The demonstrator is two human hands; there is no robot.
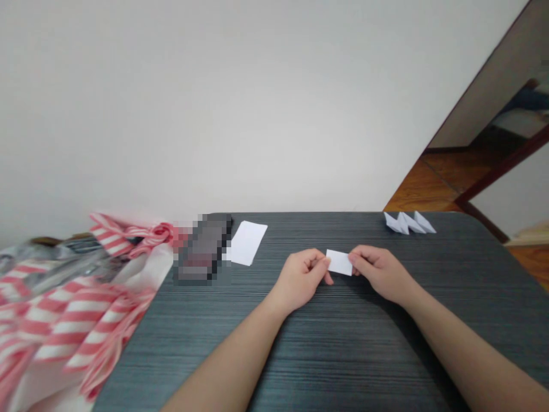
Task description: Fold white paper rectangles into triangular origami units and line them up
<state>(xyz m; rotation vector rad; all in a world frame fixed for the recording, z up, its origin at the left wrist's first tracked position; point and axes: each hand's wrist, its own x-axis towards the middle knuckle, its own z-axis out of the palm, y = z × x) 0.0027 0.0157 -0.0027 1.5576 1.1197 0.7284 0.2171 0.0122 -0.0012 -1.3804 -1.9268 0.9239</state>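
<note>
A small white rectangle of paper [340,262] is held between my two hands, a little above the dark table [326,355]. My left hand [303,278] pinches its left end between thumb and fingers. At the opposite end, my right hand [377,271] grips the paper the same way. Whether the paper is folded in layers I cannot tell. Beyond my right hand, several folded white paper pieces [409,223] with pointed tips stand in a row near the table's far edge. White paper sheets [249,243] lie flat to the left of my left hand.
A dark, pixelated object [206,247] lies at the table's far left corner. Red-and-white striped cloth [81,320] is heaped beside the table's left edge. A pale wall [257,103] rises behind the table, and wooden floor [433,180] shows at the right.
</note>
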